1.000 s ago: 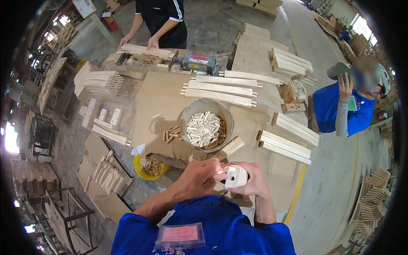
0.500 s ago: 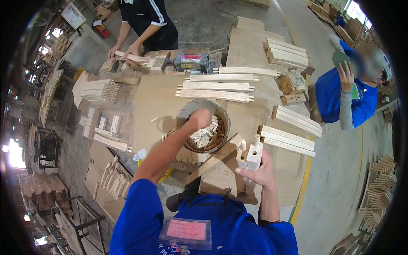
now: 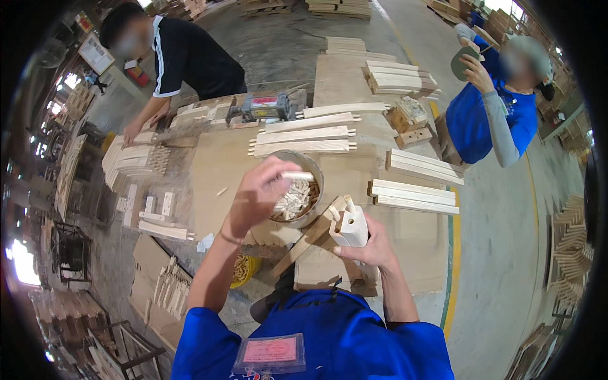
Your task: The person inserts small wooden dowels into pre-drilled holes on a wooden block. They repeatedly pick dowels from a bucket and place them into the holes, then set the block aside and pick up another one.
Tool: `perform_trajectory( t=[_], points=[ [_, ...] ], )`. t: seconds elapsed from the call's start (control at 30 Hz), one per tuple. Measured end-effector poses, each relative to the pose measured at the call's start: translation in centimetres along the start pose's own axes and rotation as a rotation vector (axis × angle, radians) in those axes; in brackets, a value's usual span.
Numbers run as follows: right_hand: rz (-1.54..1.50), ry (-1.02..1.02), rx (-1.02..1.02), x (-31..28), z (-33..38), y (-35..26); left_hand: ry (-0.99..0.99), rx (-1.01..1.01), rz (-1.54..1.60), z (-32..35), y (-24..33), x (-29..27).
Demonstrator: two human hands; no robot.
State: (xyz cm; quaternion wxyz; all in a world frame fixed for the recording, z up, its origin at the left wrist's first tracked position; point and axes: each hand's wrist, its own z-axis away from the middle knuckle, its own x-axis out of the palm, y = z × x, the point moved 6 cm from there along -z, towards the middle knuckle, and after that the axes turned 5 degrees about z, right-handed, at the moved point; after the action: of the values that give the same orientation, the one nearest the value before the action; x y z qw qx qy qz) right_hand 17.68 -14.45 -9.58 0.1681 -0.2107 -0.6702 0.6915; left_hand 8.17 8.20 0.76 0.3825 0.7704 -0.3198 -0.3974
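My left hand [image 3: 258,193] is raised over the near-left side of a round bucket [image 3: 320,190], its fingers closed on a pale wooden dowel [image 3: 296,175]. Inside the bucket lies a heap of loose dowels [image 3: 292,201], some whitish and some brown. To the right of the bucket, my right hand [image 3: 368,246] grips pale wooden blocks [image 3: 352,230] held side by side. Round holes show in their upper end, and a peg [image 3: 349,203] sticks up from it. My palm hides the blocks' right side.
Slatted wooden parts [image 3: 304,134] lie beyond the bucket, near a grey clamp-like machine [image 3: 265,106]. More slats [image 3: 415,193] lie at right. A yellow bucket [image 3: 246,269] holds dowels below my left forearm. Co-workers stand at far left [image 3: 196,60] and right [image 3: 484,120].
My left hand has come up out of the bucket with a dowel. My right hand still holds the blocks. The far-left co-worker has reached toward the stacked slats. The whole view has shifted.
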Motion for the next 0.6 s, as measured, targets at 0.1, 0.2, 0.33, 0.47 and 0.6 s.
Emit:
perform_trajectory(
  t=[0.1, 0.2, 0.33, 0.47, 0.6],
  points=[
    [0.003, -0.039, -0.024, 1.5, -0.4, -0.6, -0.091, 0.035, -0.017, 2.5, 6.5, 0.9],
    [0.061, -0.041, -0.072, 3.1, -0.6, -1.9, -0.092, -0.060, 0.000, 4.5, 7.4, 1.8],
    [0.187, 0.019, -0.129, 4.1, -0.3, -2.4, -0.154, -0.197, -0.097, 5.7, 7.3, 1.6],
    [0.427, 0.113, -0.223, 4.5, -0.1, -2.3, -0.165, -0.476, 0.100, 6.7, 5.5, 1.4],
    [0.472, 0.176, -0.261, 4.9, -0.3, -2.9, 0.087, -0.450, 0.311, 8.3, 3.9, 2.3]
  ],
)
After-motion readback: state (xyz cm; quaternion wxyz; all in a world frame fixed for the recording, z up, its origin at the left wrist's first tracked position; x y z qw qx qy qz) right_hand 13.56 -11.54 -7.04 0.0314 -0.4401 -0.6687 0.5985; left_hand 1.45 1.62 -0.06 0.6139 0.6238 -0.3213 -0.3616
